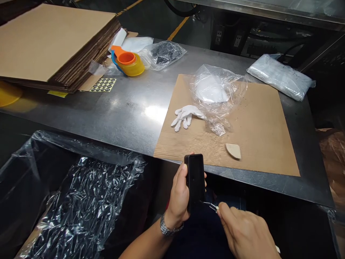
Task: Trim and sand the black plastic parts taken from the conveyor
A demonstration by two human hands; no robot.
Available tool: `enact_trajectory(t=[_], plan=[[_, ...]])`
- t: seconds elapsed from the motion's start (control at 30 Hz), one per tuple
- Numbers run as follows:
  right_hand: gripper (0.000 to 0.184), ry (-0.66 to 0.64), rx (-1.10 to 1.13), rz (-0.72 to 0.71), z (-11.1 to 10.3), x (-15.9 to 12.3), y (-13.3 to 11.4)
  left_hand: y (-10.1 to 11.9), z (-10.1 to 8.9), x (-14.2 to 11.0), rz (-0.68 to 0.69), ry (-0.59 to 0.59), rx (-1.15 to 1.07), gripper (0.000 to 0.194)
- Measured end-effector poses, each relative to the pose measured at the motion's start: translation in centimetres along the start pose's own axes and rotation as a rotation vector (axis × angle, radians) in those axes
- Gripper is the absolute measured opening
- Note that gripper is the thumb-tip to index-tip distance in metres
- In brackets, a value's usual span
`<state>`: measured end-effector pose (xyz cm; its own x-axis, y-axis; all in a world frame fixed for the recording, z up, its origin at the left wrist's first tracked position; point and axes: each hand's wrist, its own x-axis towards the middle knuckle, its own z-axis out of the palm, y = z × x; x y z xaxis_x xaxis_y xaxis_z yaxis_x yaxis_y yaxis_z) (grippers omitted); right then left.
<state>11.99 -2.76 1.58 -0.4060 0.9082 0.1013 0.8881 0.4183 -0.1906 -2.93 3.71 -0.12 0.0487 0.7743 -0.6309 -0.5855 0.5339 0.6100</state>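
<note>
"What is the right hand doing?"
"It's closed on a thin pick, whose tip reaches the lower end of the black case. I can't tell if they touch."
"And the left hand?"
"Wrapped around the case, thumb along its side, open face turned up. The case stands against the palm, ahead and to the left of the right hand. There's a watch on the left wrist."
"Beyond that?"
"A cardboard sheet on the metal table, with a beige wedge near its front edge. Farther back, a white glove beside a clear bag."
"Farthest?"
"Yellow tape, right of stacked cardboard."
</note>
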Motion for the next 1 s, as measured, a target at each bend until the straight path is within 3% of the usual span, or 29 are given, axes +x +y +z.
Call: enact_trajectory(t=[0.27,0.4,0.47,0.57,0.63,0.7,0.77,0.9,1.0], plan=[[0.032,-0.130,-0.009,0.016,1.0,-0.5,0.1,-0.4,-0.1,0.1,0.141,-0.032,0.157,0.053],[0.032,-0.325,0.173,0.163,1.4,-0.3,0.5,-0.6,-0.4,0.1,0.200,-0.037,0.185,0.053],[0.036,-0.491,0.450,0.309,1.6,0.0,0.8,-0.7,-0.6,0.1,0.231,-0.065,0.183,0.053],[0.042,-0.793,1.143,0.595,2.1,0.1,1.0,-0.9,-0.9,0.1,0.264,-0.125,0.158,0.053],[0.046,-0.917,1.533,0.716,2.4,0.0,0.9,-0.9,-0.8,0.2,0.258,-0.136,0.110,0.053],[0.046,-0.925,1.728,0.730,2.6,-0.2,0.8,-0.8,-0.6,0.3,0.215,-0.121,0.041,0.052],[0.045,-0.860,1.782,0.726,2.4,-0.2,0.6,-0.7,-0.4,0.5,0.150,-0.103,-0.035,0.050],[0.044,-0.626,1.678,0.763,1.7,0.0,0.6,-0.4,-0.3,0.9,-0.057,-0.086,-0.154,0.048],[0.041,-0.582,1.501,0.720,1.4,0.1,0.8,-0.3,-0.5,1.2,-0.172,-0.091,-0.190,0.054]])
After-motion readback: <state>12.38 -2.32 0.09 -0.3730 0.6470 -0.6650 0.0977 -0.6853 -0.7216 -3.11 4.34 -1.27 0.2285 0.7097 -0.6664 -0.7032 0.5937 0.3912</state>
